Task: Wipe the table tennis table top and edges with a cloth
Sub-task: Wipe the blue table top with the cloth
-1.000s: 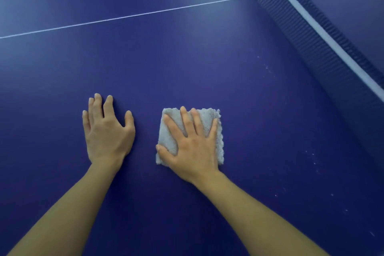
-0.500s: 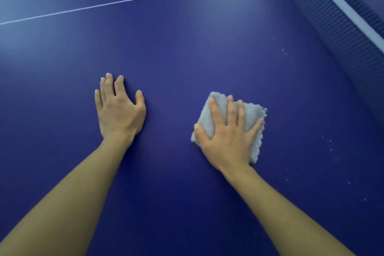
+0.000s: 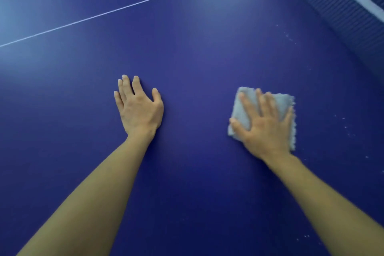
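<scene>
Two hands flat on table top (image 3: 197,52). Right hand (image 3: 268,129), fingers spread, presses folded cloth (image 3: 245,106) mid-table toward net (image 3: 336,4). Left hand (image 3: 139,108) braces, fingers straight, slightly apart. Risk: cloth slides past white specks (image 3: 345,127), leaving them.

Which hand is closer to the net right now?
Right. The right hand presses the grey cloth flat on the table, on the side toward the net at upper right. The left hand rests flat farther from it, across open tabletop.
</scene>
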